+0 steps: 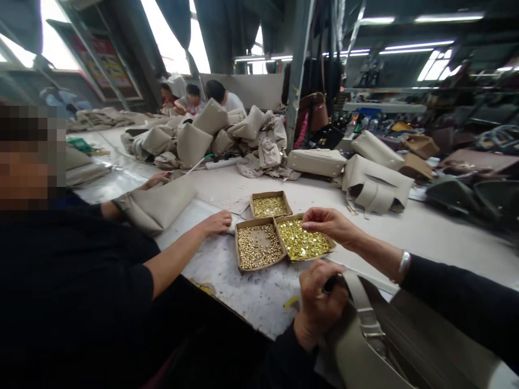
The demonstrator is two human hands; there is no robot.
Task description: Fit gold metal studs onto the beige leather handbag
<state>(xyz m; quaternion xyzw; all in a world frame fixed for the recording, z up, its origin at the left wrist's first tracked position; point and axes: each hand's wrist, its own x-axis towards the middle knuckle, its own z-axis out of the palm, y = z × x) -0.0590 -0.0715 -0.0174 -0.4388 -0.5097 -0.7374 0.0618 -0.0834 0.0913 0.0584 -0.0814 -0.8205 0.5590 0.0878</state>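
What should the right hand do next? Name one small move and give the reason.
I'd probably bring the right hand over to the grey-beige bag: the hand's fingertips look pinched together over the box of shiny gold pieces, perhaps on one too small to make out, while the left hand grips the bag near its strap.

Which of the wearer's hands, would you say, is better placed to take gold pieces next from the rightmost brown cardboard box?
Probably the right hand: it hovers over that brown cardboard box, while the left hand holds the beige leathery bag.
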